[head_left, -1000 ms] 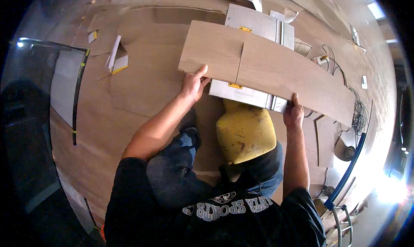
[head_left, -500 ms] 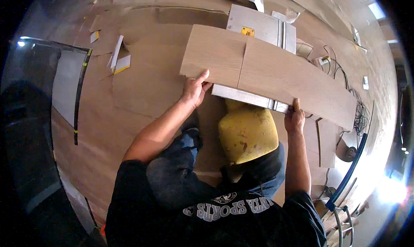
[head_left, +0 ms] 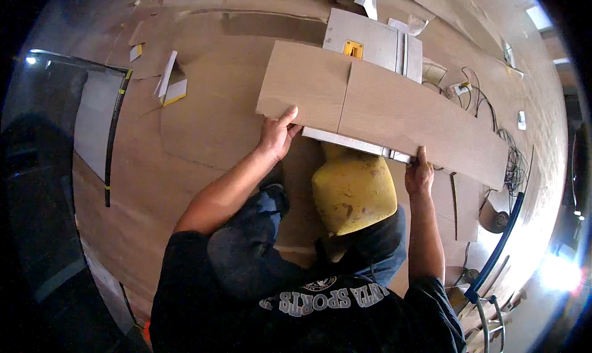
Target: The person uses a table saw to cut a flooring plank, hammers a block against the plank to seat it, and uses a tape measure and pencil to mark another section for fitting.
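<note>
A long wood-look floor plank (head_left: 419, 112) lies slanted across the metal top of a table saw (head_left: 385, 41), covering its middle. A dark line crosses the plank left of centre; whether it is a seam or a cut I cannot tell. At the plank's near left corner my left hand (head_left: 277, 135) grips the edge, thumb on top and fingers under it. My right hand (head_left: 420, 171) holds the near edge farther right, also thumb on top. Past the plank shows the saw's yellow insert (head_left: 353, 49); the blade is not visible. A scuffed yellow plastic body (head_left: 354, 196) sits below, between my legs.
Brown paper (head_left: 203, 119) covers the floor, with cardboard scraps (head_left: 169, 82) at the left. A dark panel with a taped edge (head_left: 111, 137) stands far left. Coiled cables (head_left: 513, 162), a round tool (head_left: 493, 214) and a blue-topped metal frame (head_left: 499, 248) are at the right.
The plank and both hands have shifted slightly toward me. Less of the saw's near edge shows below the plank, and a little more of its far top is visible.
</note>
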`<state>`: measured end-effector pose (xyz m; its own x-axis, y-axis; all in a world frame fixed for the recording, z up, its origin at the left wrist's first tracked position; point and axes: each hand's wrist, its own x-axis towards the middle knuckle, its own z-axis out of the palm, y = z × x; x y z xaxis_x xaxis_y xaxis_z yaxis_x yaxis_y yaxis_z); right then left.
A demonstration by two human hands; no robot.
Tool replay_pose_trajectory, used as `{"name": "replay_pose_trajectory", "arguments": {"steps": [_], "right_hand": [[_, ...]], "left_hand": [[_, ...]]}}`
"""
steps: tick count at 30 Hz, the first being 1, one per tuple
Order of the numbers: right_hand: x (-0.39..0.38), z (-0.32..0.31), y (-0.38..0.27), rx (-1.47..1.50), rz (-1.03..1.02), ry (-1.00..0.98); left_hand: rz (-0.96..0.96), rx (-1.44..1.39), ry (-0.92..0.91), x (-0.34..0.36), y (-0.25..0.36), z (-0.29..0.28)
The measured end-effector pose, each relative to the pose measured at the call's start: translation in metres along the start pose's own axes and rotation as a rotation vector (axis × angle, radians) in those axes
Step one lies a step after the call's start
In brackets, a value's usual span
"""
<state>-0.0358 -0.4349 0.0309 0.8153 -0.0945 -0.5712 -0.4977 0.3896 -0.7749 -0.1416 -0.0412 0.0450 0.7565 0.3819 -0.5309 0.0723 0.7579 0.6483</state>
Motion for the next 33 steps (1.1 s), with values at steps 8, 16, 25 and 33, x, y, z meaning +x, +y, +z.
{"name": "replay_pose_trajectory", "arguments": {"steps": [8,16,25,33], "right_hand": [[-0.004,-0.01,0.004,-0.117,-0.089,-0.037],[-0.023,0.016,-0.006,-0.087,-0.056,0.031],[-0.006,-0.02,0.005,-0.316,-0.118,-0.006],[0.0,-0.039,0.015,-0.519,-0.25,0.084]], "left_hand": [[-0.024,0.055,-0.029,0.006,-0.002,-0.006],[-0.016,0.013,0.041,-0.004,-0.004,-0.005],[-0.048,0.133,-0.015,-0.027,-0.006,-0.013],[-0.018,0.111,0.034,-0.017,0.006,-0.019]]}}
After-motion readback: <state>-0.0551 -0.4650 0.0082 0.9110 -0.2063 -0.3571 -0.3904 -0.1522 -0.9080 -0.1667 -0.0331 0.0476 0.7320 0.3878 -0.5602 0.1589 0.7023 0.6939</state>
